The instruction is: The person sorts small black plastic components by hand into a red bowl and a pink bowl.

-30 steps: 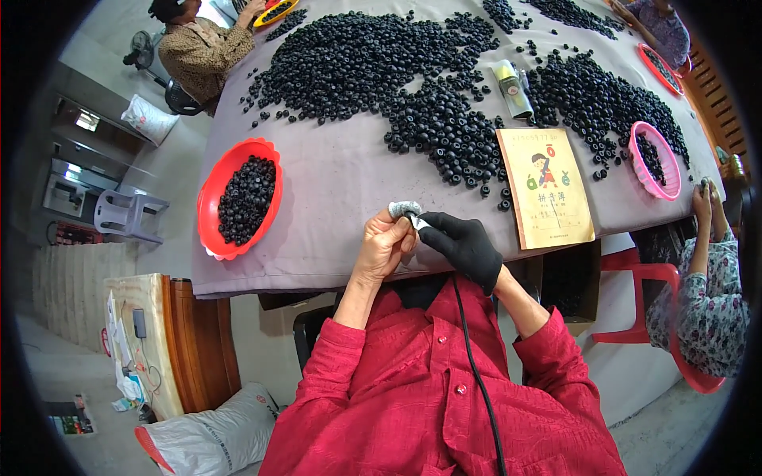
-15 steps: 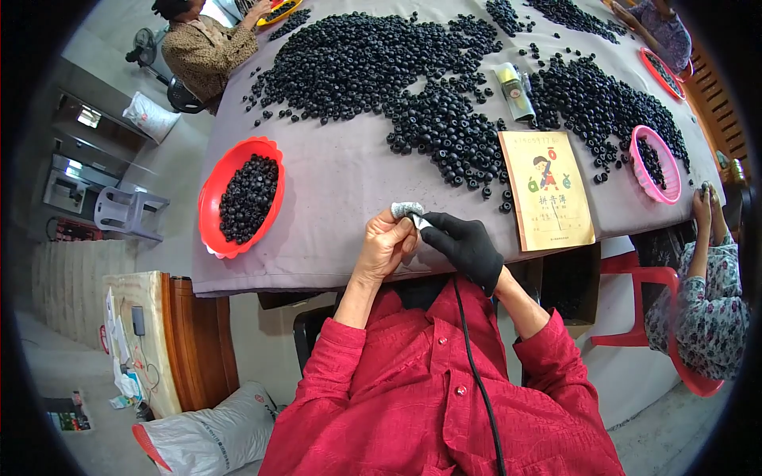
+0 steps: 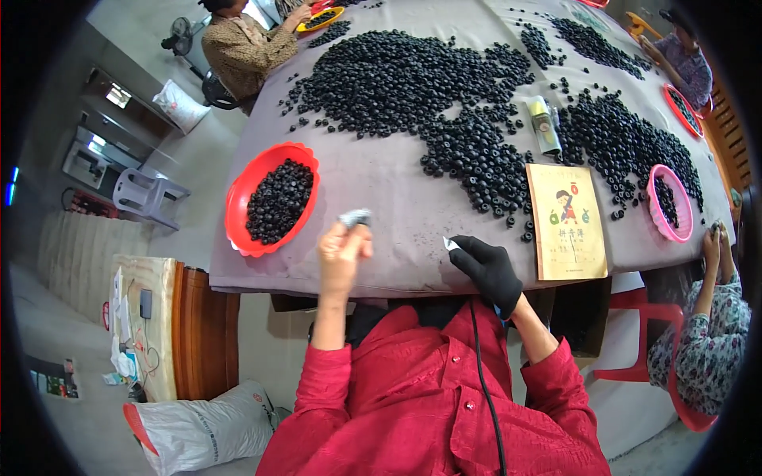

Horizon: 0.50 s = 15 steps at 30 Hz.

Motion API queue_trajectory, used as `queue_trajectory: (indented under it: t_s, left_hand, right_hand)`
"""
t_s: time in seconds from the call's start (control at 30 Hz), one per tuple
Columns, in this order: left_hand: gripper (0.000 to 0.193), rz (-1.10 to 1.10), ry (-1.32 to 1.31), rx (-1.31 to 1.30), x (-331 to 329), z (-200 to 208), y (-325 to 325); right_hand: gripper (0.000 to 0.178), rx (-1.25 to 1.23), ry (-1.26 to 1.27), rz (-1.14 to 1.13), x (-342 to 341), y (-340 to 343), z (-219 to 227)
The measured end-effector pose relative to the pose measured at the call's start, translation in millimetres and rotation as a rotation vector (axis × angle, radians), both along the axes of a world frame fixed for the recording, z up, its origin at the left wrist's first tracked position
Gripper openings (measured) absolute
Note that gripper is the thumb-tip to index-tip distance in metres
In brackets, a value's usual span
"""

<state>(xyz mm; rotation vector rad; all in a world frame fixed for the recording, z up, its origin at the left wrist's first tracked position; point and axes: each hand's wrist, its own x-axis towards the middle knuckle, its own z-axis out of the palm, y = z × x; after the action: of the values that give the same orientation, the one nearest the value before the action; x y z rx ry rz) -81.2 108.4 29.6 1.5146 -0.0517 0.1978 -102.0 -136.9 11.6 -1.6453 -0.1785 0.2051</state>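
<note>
My left hand (image 3: pixel 343 258), smeared by motion, is raised over the near edge of the table with its fingers curled in. A grey-white wrap (image 3: pixel 355 216) covers one fingertip. Whatever it may hold is too blurred to make out. To its left lies a red scalloped basin (image 3: pixel 236 208) partly filled with dark, round, bead-like pieces (image 3: pixel 278 202). My right hand (image 3: pixel 490 274), in a black glove, is closed on a small pale pointed piece (image 3: pixel 451 243) that sticks out past the fingertips. The two hands are apart.
Large heaps of the dark round pieces (image 3: pixel 397 83) cover the far grey tablecloth (image 3: pixel 381 170). A yellow booklet (image 3: pixel 567 254) and a tube-like packet (image 3: pixel 544 131) lie right of centre. A pink basin (image 3: pixel 684 226) stands farther right. Other people sit around the table.
My hands, together before, have separated. The left has moved left toward the red basin; the right stays closed on the pale piece. The whole view has shifted slightly.
</note>
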Motion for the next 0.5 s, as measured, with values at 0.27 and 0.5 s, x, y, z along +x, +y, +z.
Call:
queue_trajectory:
  t_s: [0.27,0.5]
  left_hand:
    - [0.013,0.423,0.016,0.359,37,36,111]
    - [0.018,0.103,-0.319,0.812,73,23,9]
  right_hand:
    - [0.034,-0.066,-0.015,0.012,2,2,5]
    - [0.035,-0.092,-0.061,-0.002,0,-1,-3]
